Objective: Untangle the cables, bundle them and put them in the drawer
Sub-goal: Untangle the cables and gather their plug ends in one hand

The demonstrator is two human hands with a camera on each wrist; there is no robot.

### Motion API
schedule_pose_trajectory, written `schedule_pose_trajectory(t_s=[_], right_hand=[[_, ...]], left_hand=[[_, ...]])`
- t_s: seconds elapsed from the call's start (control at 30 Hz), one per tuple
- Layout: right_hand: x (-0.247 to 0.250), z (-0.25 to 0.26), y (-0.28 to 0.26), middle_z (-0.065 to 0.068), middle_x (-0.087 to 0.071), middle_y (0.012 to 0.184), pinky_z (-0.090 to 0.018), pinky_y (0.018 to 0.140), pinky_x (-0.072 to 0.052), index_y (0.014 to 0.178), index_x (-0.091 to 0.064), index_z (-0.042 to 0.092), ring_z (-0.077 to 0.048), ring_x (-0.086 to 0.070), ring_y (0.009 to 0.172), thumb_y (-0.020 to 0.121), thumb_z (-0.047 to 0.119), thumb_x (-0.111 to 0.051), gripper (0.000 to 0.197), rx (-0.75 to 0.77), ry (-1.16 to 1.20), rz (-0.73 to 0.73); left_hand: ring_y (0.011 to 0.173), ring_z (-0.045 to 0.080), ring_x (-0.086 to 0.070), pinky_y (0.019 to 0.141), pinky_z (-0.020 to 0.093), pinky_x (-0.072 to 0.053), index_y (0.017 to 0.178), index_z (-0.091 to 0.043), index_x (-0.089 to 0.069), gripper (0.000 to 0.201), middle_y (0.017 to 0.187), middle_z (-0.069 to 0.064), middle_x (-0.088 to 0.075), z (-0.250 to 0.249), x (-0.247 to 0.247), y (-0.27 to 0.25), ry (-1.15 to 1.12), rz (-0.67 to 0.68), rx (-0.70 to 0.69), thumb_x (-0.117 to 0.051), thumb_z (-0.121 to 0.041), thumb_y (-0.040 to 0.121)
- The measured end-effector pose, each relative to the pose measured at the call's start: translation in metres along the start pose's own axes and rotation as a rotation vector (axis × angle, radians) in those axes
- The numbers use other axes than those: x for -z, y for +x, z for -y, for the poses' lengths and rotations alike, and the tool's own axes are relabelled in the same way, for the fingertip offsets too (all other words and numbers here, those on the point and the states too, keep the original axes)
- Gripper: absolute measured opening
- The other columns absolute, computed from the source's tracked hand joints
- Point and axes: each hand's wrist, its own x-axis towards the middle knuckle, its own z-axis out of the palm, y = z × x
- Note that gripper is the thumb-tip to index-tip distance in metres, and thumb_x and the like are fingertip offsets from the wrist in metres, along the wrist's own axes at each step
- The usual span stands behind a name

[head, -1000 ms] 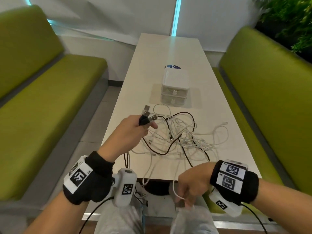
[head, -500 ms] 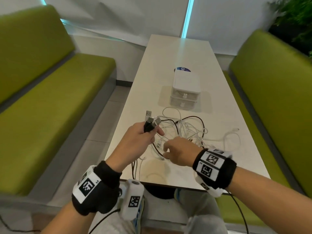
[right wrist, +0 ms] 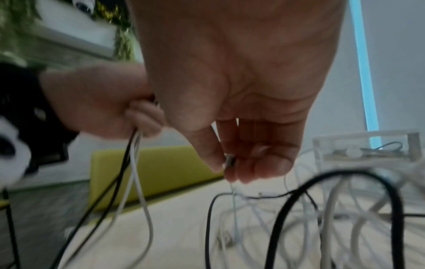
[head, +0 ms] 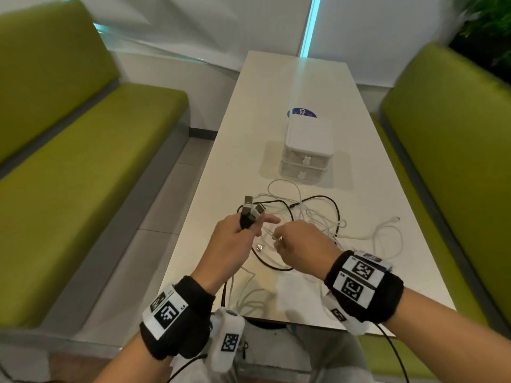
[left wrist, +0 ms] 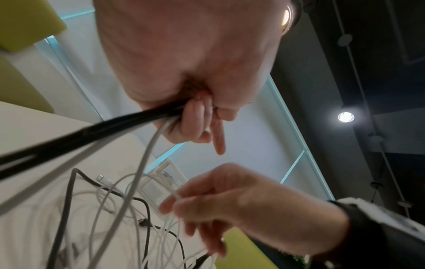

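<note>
A tangle of white and black cables (head: 312, 219) lies on the white table (head: 293, 87), in front of a small white drawer unit (head: 305, 153) whose two drawers are closed. My left hand (head: 235, 239) grips a bunch of USB plug ends (head: 251, 210) that stick up above its fingers, and the black and white cords (left wrist: 128, 120) trail down from its fist. Close to its right, my right hand (head: 298, 244) pinches a small connector (right wrist: 230, 161) on a thin white cable above the tangle.
Green benches (head: 69, 161) run along both sides of the table, the other bench (head: 453, 150) on the right. A blue sticker (head: 301, 113) lies behind the drawer unit. Some cords hang over the table's near edge (head: 249, 299). A plant (head: 486, 31) stands at the back right.
My right hand rose from below the table's near edge to the tangle and now pinches a connector beside the left hand. The left hand kept hold of the plugs.
</note>
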Motion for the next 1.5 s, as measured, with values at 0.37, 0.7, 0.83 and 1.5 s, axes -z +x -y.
schedule_pose_trajectory(t_s=[0.37, 0.7, 0.83, 1.5], right_hand=[[0.093, -0.02, -0.048, 0.008, -0.067, 0.069, -0.021, 0.057, -0.045, 0.078, -0.073, 0.026, -0.005, -0.06, 0.063, 0.077, 0.036, -0.076, 0.01, -0.005, 0.345, -0.266], [0.083, -0.024, -0.058, -0.005, -0.07, 0.073, -0.034, 0.063, -0.057, 0.12, -0.06, 0.015, -0.02, -0.066, 0.06, 0.099, 0.014, -0.049, 0.024, 0.096, 0.798, -0.312], [0.061, -0.022, -0.06, 0.007, -0.067, 0.103, -0.031, 0.072, -0.057, 0.123, -0.057, 0.027, -0.013, -0.069, 0.071, 0.088, 0.028, -0.067, 0.037, 0.085, 0.658, -0.135], [0.036, -0.055, -0.016, 0.0, -0.056, 0.073, -0.034, 0.063, -0.039, 0.073, -0.049, 0.016, -0.021, -0.052, 0.072, 0.099, 0.038, -0.044, 0.035, 0.069, 0.039, -0.183]], left_hand=[[0.094, 0.018, -0.054, 0.08, 0.035, -0.047, 0.085, -0.031, -0.063, 0.024, 0.092, -0.001, -0.061, -0.013, -0.034, 0.007, 0.548, 0.107, -0.293, -0.053, -0.01, 0.093], [0.058, 0.011, -0.05, 0.059, 0.031, -0.04, 0.068, -0.025, -0.056, 0.035, 0.063, -0.013, -0.056, -0.036, -0.032, 0.006, 0.174, -0.027, -0.229, -0.048, -0.011, 0.099], [0.056, 0.012, -0.034, 0.059, 0.026, -0.034, 0.068, -0.017, -0.05, 0.038, 0.059, -0.004, -0.039, -0.057, -0.035, -0.007, -0.292, -0.04, -0.253, -0.044, -0.038, 0.099], [0.044, 0.008, -0.033, 0.048, 0.015, -0.032, 0.063, -0.014, -0.05, 0.041, 0.048, -0.006, -0.037, -0.077, -0.004, -0.035, -0.151, -0.077, -0.357, -0.063, -0.048, 0.08]])
